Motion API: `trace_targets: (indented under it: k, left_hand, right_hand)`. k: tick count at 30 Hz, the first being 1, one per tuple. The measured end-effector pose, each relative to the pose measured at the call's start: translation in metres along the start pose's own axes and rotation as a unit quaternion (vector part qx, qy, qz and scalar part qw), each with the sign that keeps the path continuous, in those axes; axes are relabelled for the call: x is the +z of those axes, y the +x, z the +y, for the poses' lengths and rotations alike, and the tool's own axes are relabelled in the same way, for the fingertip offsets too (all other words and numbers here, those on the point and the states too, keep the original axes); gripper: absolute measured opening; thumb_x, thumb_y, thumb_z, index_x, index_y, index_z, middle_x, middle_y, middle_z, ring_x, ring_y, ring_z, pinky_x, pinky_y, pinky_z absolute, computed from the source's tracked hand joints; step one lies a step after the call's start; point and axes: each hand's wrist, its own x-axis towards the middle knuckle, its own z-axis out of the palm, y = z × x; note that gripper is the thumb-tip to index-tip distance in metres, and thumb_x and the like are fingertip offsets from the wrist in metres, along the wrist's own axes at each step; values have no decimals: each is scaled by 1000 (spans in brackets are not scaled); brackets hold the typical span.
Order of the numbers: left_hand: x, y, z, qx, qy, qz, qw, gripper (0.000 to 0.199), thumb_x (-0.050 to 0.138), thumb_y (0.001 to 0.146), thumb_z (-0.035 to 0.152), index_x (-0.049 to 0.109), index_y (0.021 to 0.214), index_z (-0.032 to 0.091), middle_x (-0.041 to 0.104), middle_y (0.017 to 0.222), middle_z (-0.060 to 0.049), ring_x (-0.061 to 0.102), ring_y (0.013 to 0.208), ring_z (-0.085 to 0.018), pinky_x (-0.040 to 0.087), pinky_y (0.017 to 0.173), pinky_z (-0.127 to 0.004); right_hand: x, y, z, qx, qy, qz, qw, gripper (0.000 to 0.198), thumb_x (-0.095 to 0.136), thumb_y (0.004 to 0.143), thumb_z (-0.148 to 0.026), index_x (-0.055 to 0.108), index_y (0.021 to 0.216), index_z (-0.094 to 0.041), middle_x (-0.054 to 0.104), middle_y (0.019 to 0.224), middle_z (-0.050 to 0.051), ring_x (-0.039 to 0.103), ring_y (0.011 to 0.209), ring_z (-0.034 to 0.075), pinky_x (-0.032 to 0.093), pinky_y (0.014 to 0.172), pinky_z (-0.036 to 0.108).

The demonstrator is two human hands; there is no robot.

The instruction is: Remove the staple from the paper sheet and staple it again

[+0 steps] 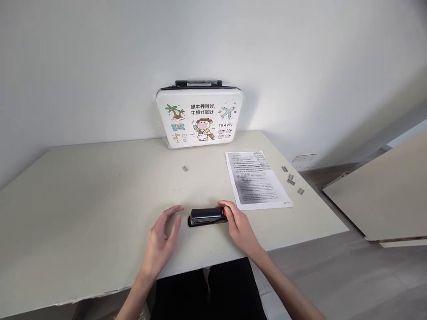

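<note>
A black stapler [206,215] with a bit of orange at its right end rests on the pale table near the front edge. My right hand [239,225] grips that right end, thumb on top and fingers behind it. Just left of the stapler, my left hand [163,238] is held with thumb and fingers apart, touching nothing. A printed sheet of paper [258,182] lies beyond my right hand. One small strip of staples [185,169] sits behind the stapler, and several more staple strips [291,182] lie right of the paper.
A white case [203,120] with cartoon prints and a black handle stands upright at the back of the table [100,213], near the wall. To the right, a pale panel [383,191] stands apart from the table above a grey floor.
</note>
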Motion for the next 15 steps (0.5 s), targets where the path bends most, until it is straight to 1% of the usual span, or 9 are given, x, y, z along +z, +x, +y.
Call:
trace_targets:
  k: [2,3,5,6,8,11,13,14,15]
  left_hand:
    - [-3,-1,2,-39,10,35,999,43,47,106,59,66,129,27,73,128,-7,72,81,-21,56,61,-31]
    - [-4,-1,4,-56,13,53,997,45,45,106,60,66,130,28,74,126,-6,68,72,-19,53,57,-31]
    - [-6,-1,7,-76,13,79,994,48,42,107,62,65,131,27,74,118,-6,63,66,-18,52,59,-32]
    - [-6,-1,8,-79,9,83,993,49,41,107,62,65,131,27,74,114,-6,64,69,-19,54,64,-33]
    - [-6,-1,11,-83,-3,79,993,50,42,106,63,66,130,25,74,114,-6,67,81,-22,55,75,-36]
    - [-5,-4,13,-98,-50,76,991,46,47,105,61,68,127,26,70,129,-7,66,113,-28,51,98,-40]
    - [-4,-8,15,-116,-118,79,983,42,52,105,59,69,126,27,67,139,-7,59,131,-29,42,113,-41]
    - [-3,-9,15,-129,-172,81,973,40,55,104,57,69,126,27,66,141,-7,57,136,-29,39,117,-41]
    - [-2,-10,16,-147,-238,80,957,38,56,105,54,69,127,26,65,143,-7,55,139,-28,36,120,-40]
  right_hand:
    - [0,0,-1,-4,-13,5,1000,37,34,111,-42,64,126,-25,75,122,9,71,106,24,55,93,38]
    - [0,-1,-1,-4,-16,6,1000,37,34,111,-42,64,125,-25,75,122,9,71,104,24,56,91,38]
    - [-1,-1,-2,1,-18,9,1000,37,35,111,-42,65,125,-25,75,123,9,72,105,24,56,93,38]
    - [-1,-2,-2,3,-21,4,1000,35,37,110,-42,65,126,-25,75,123,9,71,108,24,56,94,38]
    - [-1,-2,-2,-2,-38,-19,999,30,48,107,-41,65,126,-25,74,122,9,71,110,25,57,95,40]
    - [0,-5,0,-29,-69,-40,996,24,66,98,-36,66,119,-26,75,113,7,72,101,25,60,86,39]
    - [1,-9,-1,-58,-74,-20,995,18,68,96,-30,67,114,-26,75,108,6,72,97,24,61,82,38]
    - [1,-12,-2,-80,-72,-5,994,16,67,97,-27,68,113,-26,75,108,6,72,97,24,62,82,38]
    - [0,-16,-4,-109,-69,12,992,16,66,98,-23,68,114,-27,75,110,6,73,99,23,62,83,38]
